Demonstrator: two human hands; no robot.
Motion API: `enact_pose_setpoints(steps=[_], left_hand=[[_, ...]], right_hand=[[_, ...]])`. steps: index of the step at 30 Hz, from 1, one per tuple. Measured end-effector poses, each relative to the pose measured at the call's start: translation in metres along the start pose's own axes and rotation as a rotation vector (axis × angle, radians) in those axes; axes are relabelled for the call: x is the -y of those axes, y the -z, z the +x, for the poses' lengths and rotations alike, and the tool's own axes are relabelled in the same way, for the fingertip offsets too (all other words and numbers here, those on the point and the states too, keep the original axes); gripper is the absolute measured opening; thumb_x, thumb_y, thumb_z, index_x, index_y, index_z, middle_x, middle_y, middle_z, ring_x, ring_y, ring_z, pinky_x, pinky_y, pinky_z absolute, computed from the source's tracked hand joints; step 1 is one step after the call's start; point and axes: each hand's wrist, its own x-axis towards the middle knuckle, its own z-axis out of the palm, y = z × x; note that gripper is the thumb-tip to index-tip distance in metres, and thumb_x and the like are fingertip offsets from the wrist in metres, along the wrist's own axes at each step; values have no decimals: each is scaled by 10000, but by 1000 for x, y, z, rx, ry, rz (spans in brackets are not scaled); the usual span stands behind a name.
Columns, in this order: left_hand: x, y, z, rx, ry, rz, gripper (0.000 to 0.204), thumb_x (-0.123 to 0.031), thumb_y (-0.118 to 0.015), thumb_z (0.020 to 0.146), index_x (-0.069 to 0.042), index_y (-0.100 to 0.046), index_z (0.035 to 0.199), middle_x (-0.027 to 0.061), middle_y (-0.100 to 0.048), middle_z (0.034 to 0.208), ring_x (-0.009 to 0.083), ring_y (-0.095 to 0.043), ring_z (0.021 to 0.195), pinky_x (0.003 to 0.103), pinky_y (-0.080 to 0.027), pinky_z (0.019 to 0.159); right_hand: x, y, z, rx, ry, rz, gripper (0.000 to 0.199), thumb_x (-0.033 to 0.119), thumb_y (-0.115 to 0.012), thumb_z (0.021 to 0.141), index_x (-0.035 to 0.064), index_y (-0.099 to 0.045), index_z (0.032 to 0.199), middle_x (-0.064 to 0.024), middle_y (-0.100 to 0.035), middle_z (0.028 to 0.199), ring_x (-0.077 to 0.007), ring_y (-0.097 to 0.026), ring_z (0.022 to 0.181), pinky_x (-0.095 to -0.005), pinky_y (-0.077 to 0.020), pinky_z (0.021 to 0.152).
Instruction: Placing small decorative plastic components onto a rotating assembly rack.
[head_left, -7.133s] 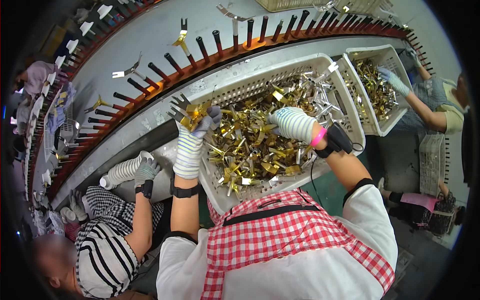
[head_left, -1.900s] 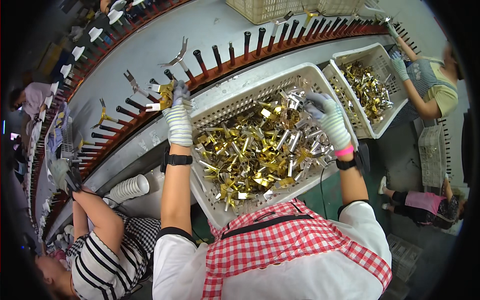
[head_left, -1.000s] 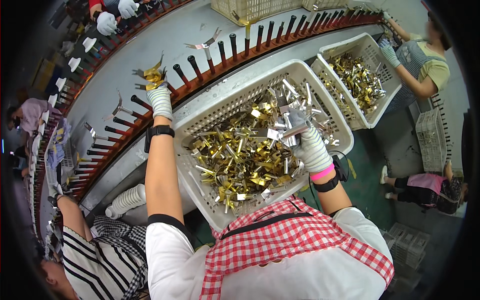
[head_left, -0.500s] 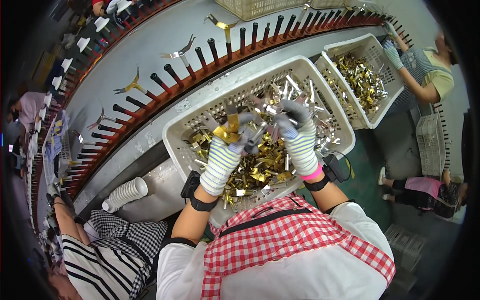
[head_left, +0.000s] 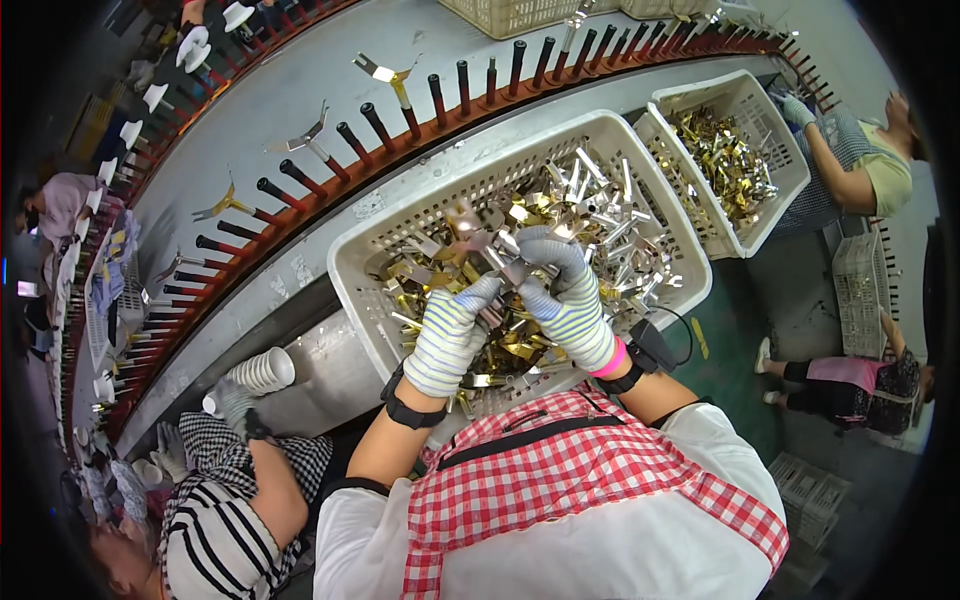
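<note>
A long curved conveyor rail (head_left: 300, 215) of dark pegs sweeps from the left edge to the upper right, some pegs carrying metal parts. Below it, at centre, sits a white slotted basket (head_left: 370, 255) heaped with brass and silver metal pieces (head_left: 600, 215). A second basket (head_left: 745, 100) lies at upper right, where another person reaches in. Over the centre basket, the left hand (head_left: 450, 335) and right hand (head_left: 565, 300), both gloved, meet with grips clenched on a small metal piece (head_left: 497, 262).

Striped knit gloves on left hand (head_left: 450, 335) and right hand (head_left: 567, 300); black wristbands, pink cuff, red-checked apron over white shirt.
</note>
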Motion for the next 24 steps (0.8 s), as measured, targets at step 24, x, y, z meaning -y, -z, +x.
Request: enact_pose_setpoints(steps=[24], left_hand=[[-17, 21, 7, 95, -29, 343, 358, -58, -739, 778, -19, -593, 1103, 73, -682, 844, 128, -631, 641, 239, -497, 549]], right_hand=[[24, -8, 0, 186, -514, 351, 331, 239, -628, 920, 50, -501, 1159, -89, -597, 1134, -125, -576, 929, -260, -480, 802]])
